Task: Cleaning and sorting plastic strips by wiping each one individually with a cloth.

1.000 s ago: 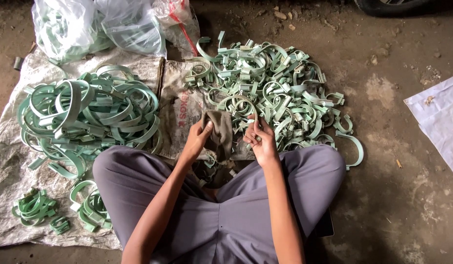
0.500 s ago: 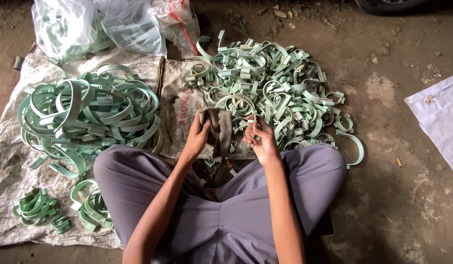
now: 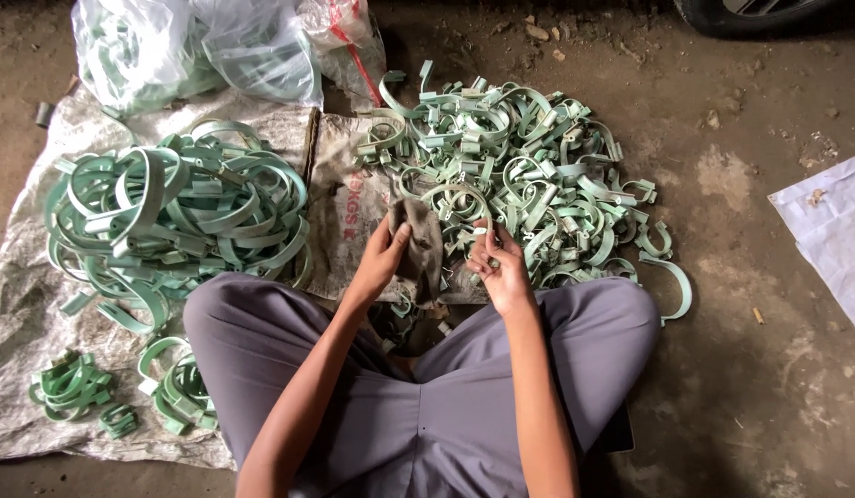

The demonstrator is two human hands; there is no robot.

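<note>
I sit cross-legged on the ground in grey trousers (image 3: 261,360). My left hand (image 3: 383,255) grips a brownish rag (image 3: 424,251) held in front of my knees. My right hand (image 3: 498,265) pinches a small pale green clamp piece (image 3: 488,242) beside the rag. Just beyond both hands lies a heap of pale green curved clamps (image 3: 520,184) on a printed sack (image 3: 349,207).
A second pile of larger green bands (image 3: 169,217) rests on a white woven sheet (image 3: 22,277) to the left. Small stacks of clamps (image 3: 72,387) lie near my left knee. Clear plastic bags (image 3: 197,51) sit at the back. White sheet (image 3: 829,231) at right on dirt floor.
Both hands have stayed close over the rag; the right hand's fingers have shifted slightly on the small green piece. The piles have not moved.
</note>
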